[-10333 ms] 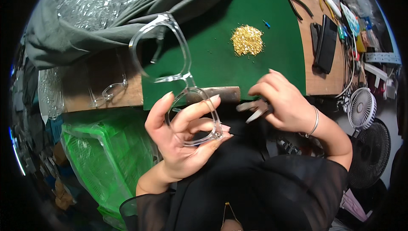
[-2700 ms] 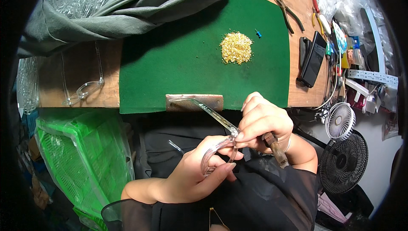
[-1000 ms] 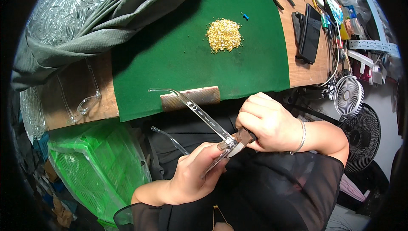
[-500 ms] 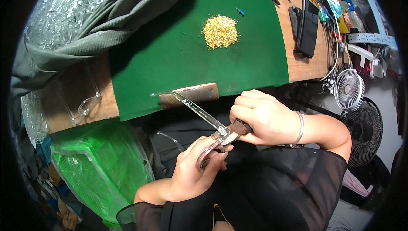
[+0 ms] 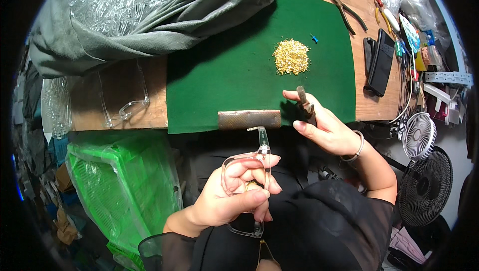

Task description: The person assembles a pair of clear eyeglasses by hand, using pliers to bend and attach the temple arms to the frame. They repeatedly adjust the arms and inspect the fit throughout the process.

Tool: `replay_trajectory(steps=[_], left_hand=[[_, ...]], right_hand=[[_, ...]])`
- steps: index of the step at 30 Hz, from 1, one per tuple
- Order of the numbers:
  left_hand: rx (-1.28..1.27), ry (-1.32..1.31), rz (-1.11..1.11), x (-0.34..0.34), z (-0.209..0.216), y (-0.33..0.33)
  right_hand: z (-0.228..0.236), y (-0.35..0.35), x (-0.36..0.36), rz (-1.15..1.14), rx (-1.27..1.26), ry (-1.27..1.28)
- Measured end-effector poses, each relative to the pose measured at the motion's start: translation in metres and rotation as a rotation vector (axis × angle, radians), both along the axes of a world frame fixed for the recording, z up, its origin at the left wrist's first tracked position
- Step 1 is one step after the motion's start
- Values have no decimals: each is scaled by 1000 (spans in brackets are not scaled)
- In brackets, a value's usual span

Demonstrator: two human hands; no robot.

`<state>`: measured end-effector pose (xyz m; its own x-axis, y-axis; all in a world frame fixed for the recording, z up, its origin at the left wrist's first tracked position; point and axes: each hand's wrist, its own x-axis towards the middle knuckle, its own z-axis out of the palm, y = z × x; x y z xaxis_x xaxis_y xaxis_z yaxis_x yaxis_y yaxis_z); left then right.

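Note:
My left hand (image 5: 214, 198) is closed on a clear plastic eyeglass frame (image 5: 263, 142), its thumb and fingers gripping around the middle. One temple points up and away, its bent tip near the front edge of the green mat (image 5: 219, 81). A lens rim lies over the fingers, and the other rim shows below the hand. Over the mat's front right part, my right hand (image 5: 332, 129) holds a small dark tool (image 5: 306, 109) with a worn metal end pointing up. Its index finger and thumb are spread, and the tool's lower part is hidden in the palm.
A pile of tiny gold-coloured metal pieces (image 5: 291, 57) lies on the mat near a blue pin (image 5: 314, 38). Pliers (image 5: 347, 12) and a phone (image 5: 380, 64) are at right. Grey cloth (image 5: 164, 36) borders many clear frames (image 5: 119, 1). A green crate (image 5: 100, 186) stands lower left.
The tool has come away from the temple hinge as my right hand moved up and right. My left hand has turned the frame, so its temple points away from me.

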<state>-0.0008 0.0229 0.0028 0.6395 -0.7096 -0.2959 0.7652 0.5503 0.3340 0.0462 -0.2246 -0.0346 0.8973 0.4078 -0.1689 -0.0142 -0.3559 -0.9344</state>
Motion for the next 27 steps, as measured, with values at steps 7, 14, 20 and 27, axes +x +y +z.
replay_trajectory(steps=[7,14,20,27], left_hand=[[281,-169,-4,-4,4,-8],[502,-298,0,-12,3,-14],[451,-293,-52,-14,-3,-19],[432,-264,-43,-17,-5,-17]], right_hand=[[-12,17,-9,-168,14,-58],[44,9,-19,407,49,483],[53,7,-19,443,1,457],[60,13,-15,476,-46,487]])
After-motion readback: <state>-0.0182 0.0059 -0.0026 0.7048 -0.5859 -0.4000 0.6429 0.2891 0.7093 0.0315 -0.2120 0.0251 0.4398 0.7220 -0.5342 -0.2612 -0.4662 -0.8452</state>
